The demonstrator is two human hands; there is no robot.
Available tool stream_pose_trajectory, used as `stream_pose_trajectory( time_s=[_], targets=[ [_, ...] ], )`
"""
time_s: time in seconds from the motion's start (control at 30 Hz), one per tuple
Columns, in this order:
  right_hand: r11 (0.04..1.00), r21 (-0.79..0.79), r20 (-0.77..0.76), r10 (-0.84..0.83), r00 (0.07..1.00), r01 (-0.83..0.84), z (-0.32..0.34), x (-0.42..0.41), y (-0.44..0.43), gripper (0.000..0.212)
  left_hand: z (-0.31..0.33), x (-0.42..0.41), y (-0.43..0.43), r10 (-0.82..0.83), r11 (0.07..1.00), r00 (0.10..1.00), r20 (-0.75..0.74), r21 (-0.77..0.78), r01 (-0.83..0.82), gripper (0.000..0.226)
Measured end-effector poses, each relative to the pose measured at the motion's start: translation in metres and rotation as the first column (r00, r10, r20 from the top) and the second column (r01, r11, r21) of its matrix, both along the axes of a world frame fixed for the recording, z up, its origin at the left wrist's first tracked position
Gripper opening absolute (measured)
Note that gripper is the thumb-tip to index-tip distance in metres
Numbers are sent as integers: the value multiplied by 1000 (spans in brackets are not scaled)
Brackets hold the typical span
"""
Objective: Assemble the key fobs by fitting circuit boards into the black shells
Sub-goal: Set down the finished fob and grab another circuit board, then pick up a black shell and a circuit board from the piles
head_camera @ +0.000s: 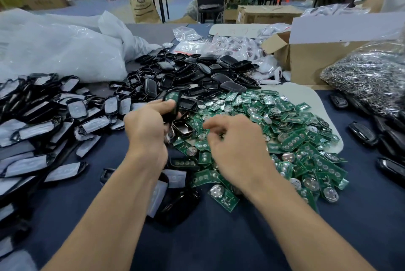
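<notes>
circuit boards [295, 139]: 1 heap, uncountable; black shells [197, 73]: 3 heaps, uncountable; cardboard box [306, 60]: 1; metal-parts bag [368, 77]: 1.

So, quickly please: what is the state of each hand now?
Left hand: grips a black shell with a green board in it.
Right hand: curled above the circuit boards; whether it holds anything cannot be told.

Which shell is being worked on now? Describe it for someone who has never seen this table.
Start at the big heap of green circuit boards in the middle of the blue table. At its left edge the left hand holds up one black shell. Unlike the shells lying around, it is lifted and shows a green board inside.
</notes>
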State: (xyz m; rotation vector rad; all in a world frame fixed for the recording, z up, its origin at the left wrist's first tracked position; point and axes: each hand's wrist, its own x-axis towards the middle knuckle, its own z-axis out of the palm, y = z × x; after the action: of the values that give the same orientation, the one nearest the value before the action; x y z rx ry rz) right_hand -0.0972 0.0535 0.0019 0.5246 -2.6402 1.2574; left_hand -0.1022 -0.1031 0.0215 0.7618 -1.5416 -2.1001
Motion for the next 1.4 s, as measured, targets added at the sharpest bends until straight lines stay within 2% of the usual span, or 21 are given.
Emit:
stream_pose_trajectory(
  time_s=[0.07,0.17,0.3,0.37,0.57,0.63,0.77,0.9,1.0,1.1,1.2,1.3,1.4],
  targets=[
    [992,101,10,79,997,-79,3,-1,-20,26,2,-2,-7,43,998,999,-6,45,-42,26],
    [967,208,1,148,989,-145,4,-2,-43,24,3,-4,-13,103,991,994,-34,90,-100,15],
    [959,277,-213,125,969,-63,5,-7,-59,18,3,-5,-20,211,970,972,-103,141,-196,15],
    [948,307,-224,161,961,-88,4,-11,-66,17,5,-6,-28,269,956,956,-114,148,-252,18],
    [918,387,-132,150,980,-88,5,-29,-83,22,5,-8,-38,313,945,941,-131,142,-295,22],
    [902,418,-66,152,986,-111,16,-30,-86,17,4,-8,-37,312,946,941,-135,133,-295,23],
    [901,363,133,203,970,-238,35,-10,-74,4,5,-7,-39,325,940,937,-128,153,-305,22],
    [837,467,219,205,954,-287,35,20,-42,23,6,-5,-35,306,946,942,-135,151,-286,24],
    [848,423,256,226,940,-319,27,34,-27,25,7,-3,-30,281,955,951,-130,135,-264,22],
    [869,416,125,237,963,-268,11,42,-26,19,5,-3,-24,250,966,961,-120,104,-239,22],
    [924,327,41,197,980,-199,0,42,-24,14,3,-3,-19,218,975,968,-120,62,-212,22],
    [986,134,54,93,994,-100,-6,38,-19,15,2,-4,-16,194,981,974,-119,18,-194,23],
    [981,-192,165,23,986,10,-4,30,-11,19,0,-5,-12,177,984,977,-121,-12,-179,24]
  ],
)
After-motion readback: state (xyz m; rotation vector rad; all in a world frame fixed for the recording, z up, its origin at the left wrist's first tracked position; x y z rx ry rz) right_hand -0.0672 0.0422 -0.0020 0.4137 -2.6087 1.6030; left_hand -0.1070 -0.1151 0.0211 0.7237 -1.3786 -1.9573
